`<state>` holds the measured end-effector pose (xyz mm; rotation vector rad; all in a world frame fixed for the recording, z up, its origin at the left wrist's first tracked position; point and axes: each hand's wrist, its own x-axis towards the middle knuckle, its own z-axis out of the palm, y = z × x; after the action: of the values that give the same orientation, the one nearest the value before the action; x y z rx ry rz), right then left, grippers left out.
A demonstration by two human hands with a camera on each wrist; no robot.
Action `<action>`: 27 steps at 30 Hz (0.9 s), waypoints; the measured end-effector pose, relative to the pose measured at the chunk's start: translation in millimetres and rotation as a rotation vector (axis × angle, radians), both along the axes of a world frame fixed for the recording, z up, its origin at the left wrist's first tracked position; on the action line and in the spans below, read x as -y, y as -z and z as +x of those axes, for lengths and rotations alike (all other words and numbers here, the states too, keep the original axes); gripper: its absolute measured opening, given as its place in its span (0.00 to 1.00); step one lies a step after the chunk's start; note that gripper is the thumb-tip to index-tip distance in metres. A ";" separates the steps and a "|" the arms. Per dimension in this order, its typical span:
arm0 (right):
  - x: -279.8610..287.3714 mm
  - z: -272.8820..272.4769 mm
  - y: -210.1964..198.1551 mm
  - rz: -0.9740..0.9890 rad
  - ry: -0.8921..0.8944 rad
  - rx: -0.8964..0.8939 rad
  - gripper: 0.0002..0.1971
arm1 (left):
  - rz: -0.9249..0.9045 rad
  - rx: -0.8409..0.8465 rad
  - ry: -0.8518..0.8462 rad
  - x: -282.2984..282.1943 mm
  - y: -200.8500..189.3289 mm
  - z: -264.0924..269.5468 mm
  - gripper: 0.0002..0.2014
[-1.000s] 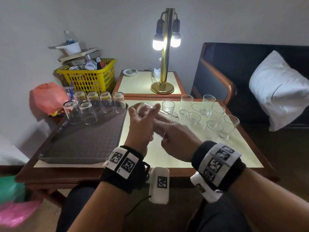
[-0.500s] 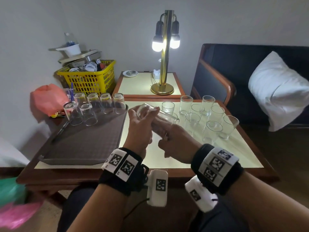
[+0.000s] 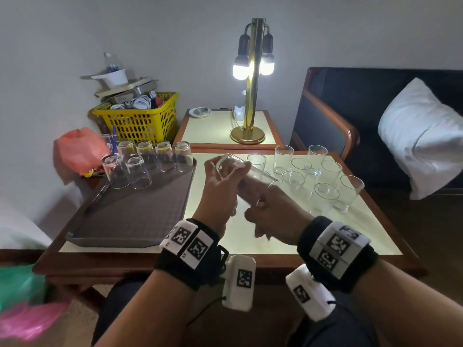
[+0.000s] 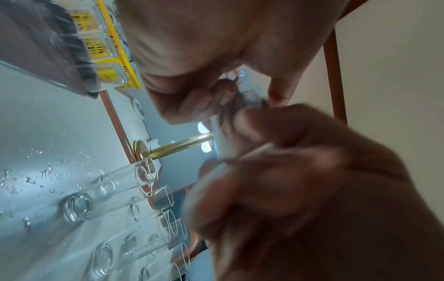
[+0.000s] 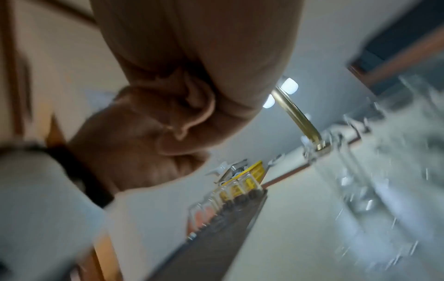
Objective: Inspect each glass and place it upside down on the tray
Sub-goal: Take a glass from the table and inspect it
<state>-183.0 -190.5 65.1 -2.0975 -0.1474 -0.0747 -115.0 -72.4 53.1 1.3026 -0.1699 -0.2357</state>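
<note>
A clear glass [image 3: 253, 171] lies tilted on its side in the air over the table, base toward the upper left, rim to the right. My left hand [image 3: 220, 186] grips it round the base end. My right hand [image 3: 273, 216] sits just below the rim with its fingers curled into the palm [image 5: 180, 114]; no glass shows in it in the right wrist view. Several glasses [image 3: 140, 171] stand upside down at the far end of the brown tray [image 3: 135, 216]. Several upright glasses [image 3: 325, 191] stand on the table at the right.
A brass lamp [image 3: 250, 96] is lit on the side table [image 3: 213, 131] behind. A yellow basket [image 3: 140, 121] and a red bag [image 3: 77, 151] sit at the far left. A dark armchair with a white pillow [image 3: 421, 136] stands at the right. Water drops [image 4: 28, 180] lie on the tabletop.
My right hand has slipped back from the glass's rim toward me and curled up. My left hand keeps the glass, lifted and tilted slightly more.
</note>
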 end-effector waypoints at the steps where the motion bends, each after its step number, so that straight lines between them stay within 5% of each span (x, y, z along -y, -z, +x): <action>1: 1.0 1.2 2.3 -0.301 -0.010 0.131 0.38 | 0.023 -0.023 -0.017 0.7 0.7 1.9 0.17; 2: 0.4 2.2 5.8 -0.522 -0.038 0.213 0.39 | 0.028 -0.047 -0.043 0.7 0.2 2.9 0.17; 4: -1.8 1.9 8.8 -0.582 -0.065 0.281 0.38 | 0.013 -0.057 -0.076 1.8 1.2 5.3 0.17; 6: -5.2 3.9 9.6 -0.265 -0.087 0.186 0.37 | -0.068 -0.067 -0.060 2.6 3.7 2.7 0.21; 9: -4.3 -3.8 -5.2 0.398 -0.111 -0.187 0.27 | -0.242 -0.030 -0.056 5.0 9.3 -5.8 0.28; 11: 0.5 -4.7 -5.4 0.599 -0.080 -0.258 0.24 | -0.252 -0.013 -0.023 6.5 11.1 -5.7 0.29; 12: -0.2 -2.7 -3.4 0.544 -0.037 -0.232 0.23 | -0.222 -0.015 -0.011 7.7 8.4 -4.5 0.31; 14: -4.9 -1.7 1.7 0.114 0.018 -0.045 0.30 | -0.125 -0.021 -0.035 7.8 0.4 -0.2 0.36; 16: -4.9 1.7 7.7 -0.515 0.008 0.167 0.39 | -0.083 0.010 -0.098 7.7 -6.9 4.2 0.26; 18: -2.8 2.0 3.0 -0.733 0.038 0.260 0.40 | -0.083 0.021 -0.096 6.6 -11.0 6.1 0.17; 20: -3.6 6.5 0.1 -0.511 -0.014 0.313 0.38 | -0.116 0.023 -0.073 4.7 -10.0 5.2 0.18; 24: -9.6 2.7 -20.0 0.506 -0.084 -0.159 0.29 | -0.300 0.063 -0.051 4.4 -11.4 -1.3 0.21; 25: -7.2 1.2 -22.5 0.627 -0.083 -0.214 0.24 | -0.298 0.081 -0.041 4.8 -10.8 -0.4 0.19; 27: -3.4 3.5 -21.4 0.527 -0.037 -0.210 0.23 | -0.206 0.082 -0.024 3.4 -11.1 4.0 0.19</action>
<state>-179.5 -187.1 86.4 -1.5634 -0.0324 0.1187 -111.0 -75.8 64.2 1.1097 -0.2418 -0.1404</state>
